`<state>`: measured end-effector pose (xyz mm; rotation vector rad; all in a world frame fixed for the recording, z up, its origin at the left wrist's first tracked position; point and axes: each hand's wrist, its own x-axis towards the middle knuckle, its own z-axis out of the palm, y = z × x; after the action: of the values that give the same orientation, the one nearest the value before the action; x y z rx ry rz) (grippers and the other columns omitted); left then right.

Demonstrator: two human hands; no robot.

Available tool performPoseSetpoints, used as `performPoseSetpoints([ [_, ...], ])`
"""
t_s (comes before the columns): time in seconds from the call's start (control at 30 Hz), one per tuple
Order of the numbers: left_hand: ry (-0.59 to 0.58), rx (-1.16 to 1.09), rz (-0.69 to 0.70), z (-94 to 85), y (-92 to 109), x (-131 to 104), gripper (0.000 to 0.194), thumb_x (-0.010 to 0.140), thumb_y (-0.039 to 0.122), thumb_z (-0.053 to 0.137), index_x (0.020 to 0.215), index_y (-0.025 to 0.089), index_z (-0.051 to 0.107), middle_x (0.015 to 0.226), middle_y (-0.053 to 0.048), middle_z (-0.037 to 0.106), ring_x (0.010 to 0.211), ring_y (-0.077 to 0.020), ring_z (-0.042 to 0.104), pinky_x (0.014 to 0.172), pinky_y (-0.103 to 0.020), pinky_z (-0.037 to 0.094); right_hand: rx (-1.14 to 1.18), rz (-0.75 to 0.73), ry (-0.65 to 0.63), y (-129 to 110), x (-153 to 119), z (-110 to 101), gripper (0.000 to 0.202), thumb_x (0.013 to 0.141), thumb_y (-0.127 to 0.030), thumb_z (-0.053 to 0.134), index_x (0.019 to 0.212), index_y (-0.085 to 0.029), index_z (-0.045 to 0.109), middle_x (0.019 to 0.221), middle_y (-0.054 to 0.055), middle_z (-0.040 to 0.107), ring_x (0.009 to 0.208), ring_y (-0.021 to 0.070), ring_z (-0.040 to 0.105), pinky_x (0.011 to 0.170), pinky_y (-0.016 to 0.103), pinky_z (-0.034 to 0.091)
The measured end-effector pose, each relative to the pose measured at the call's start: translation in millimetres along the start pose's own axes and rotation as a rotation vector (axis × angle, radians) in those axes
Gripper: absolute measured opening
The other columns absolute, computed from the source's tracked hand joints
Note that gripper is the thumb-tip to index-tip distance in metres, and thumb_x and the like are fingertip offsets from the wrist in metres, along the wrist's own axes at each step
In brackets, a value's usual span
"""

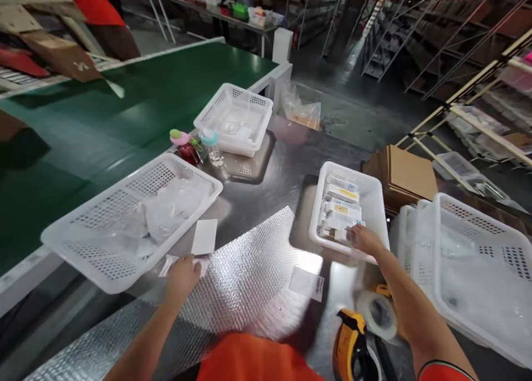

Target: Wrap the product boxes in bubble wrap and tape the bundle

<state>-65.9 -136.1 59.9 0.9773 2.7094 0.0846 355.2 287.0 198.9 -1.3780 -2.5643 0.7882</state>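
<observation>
Green conveyor beyond left hand; dark shiny floor ahead of both hands; metal shelving farther off, past right hand; light glare on steel table between hands.

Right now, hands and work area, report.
Right hand in box basket, at small boxes. Left hand on paper slips. Tape dispenser near right forearm.
</observation>
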Motion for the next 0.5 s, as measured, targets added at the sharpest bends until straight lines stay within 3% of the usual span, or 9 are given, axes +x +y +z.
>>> performPoseSetpoints([
  [0.13, 0.002, 0.056, 0.061, -3.0, 8, 14, 0.053, 0.093, 0.024, 0.042, 0.139, 0.0, 0.048, 0.133, -0.023, 0.058, 0.117, -0.0304, 0.06, 0.099, -0.035, 0.047, 0.127, -0.003, 0.026, -3, -11, -28, 0.024, 0.064, -0.035, 0.076, 0.077, -0.022, 0.062, 0.076, 0.004, 0.067, 0.071, 0.0198, 0.061, 0.073, 0.034, 0.049],
  [0.2, -0.015, 0.072, 0.048, -3.4, 11, 21, 0.061, 0.092, 0.025, 0.043, 0.147, 0.0, 0.037, 0.144, -0.026, 0.048, 0.117, -0.0321, 0.06, 0.094, -0.035, 0.05, 0.325, -0.008, 0.156, -11, -22, -41, 0.035, 0.068, -0.044, 0.075, 0.092, -0.021, 0.063, 0.09, 0.007, 0.07, 0.085, 0.0226, 0.065, 0.081, 0.036, 0.051],
  [0.27, 0.016, 0.092, 0.051, -3.8, 15, 23, 0.065, 0.092, 0.026, 0.044, 0.151, 0.002, 0.032, 0.154, -0.028, 0.035, 0.124, -0.0341, 0.057, 0.096, -0.038, 0.05, 0.638, 0.002, 0.375, -25, -33, -48, 0.044, 0.069, -0.05, 0.075, 0.101, -0.023, 0.061, 0.101, 0.006, 0.07, 0.095, 0.0234, 0.065, 0.085, 0.037, 0.052],
  [0.37, 0.143, 0.144, 0.089, -2.0, 32, 8, 0.064, 0.095, 0.032, 0.041, 0.152, 0.004, 0.032, 0.158, -0.03, 0.026, 0.137, -0.0391, 0.043, 0.104, -0.047, 0.044, 1.117, 0.019, 0.565, -53, -47, -42, 0.05, 0.076, -0.065, 0.064, 0.109, -0.027, 0.059, 0.109, 0.005, 0.069, 0.103, 0.0247, 0.066, 0.085, 0.041, 0.055],
  [0.43, 0.166, 0.175, 0.144, 4.4, 50, -13, 0.066, 0.097, 0.038, 0.039, 0.153, 0.005, 0.031, 0.16, -0.03, 0.023, 0.144, -0.0419, 0.032, 0.108, -0.056, 0.037, 1.357, 0.029, 0.532, -73, -53, -28, 0.053, 0.078, -0.071, 0.057, 0.108, -0.028, 0.059, 0.105, 0.005, 0.07, 0.098, 0.0238, 0.068, 0.081, 0.041, 0.057],
  [0.5, 0.066, 0.194, 0.222, 16.6, 67, -38, 0.069, 0.095, 0.044, 0.043, 0.156, 0.013, 0.029, 0.164, -0.024, 0.016, 0.148, -0.0437, 0.02, 0.11, -0.066, 0.029, 1.507, 0.069, 0.464, -93, -58, -7, 0.051, 0.076, -0.068, 0.064, 0.102, -0.025, 0.059, 0.094, 0.003, 0.07, 0.083, 0.0204, 0.07, 0.071, 0.037, 0.06],
])
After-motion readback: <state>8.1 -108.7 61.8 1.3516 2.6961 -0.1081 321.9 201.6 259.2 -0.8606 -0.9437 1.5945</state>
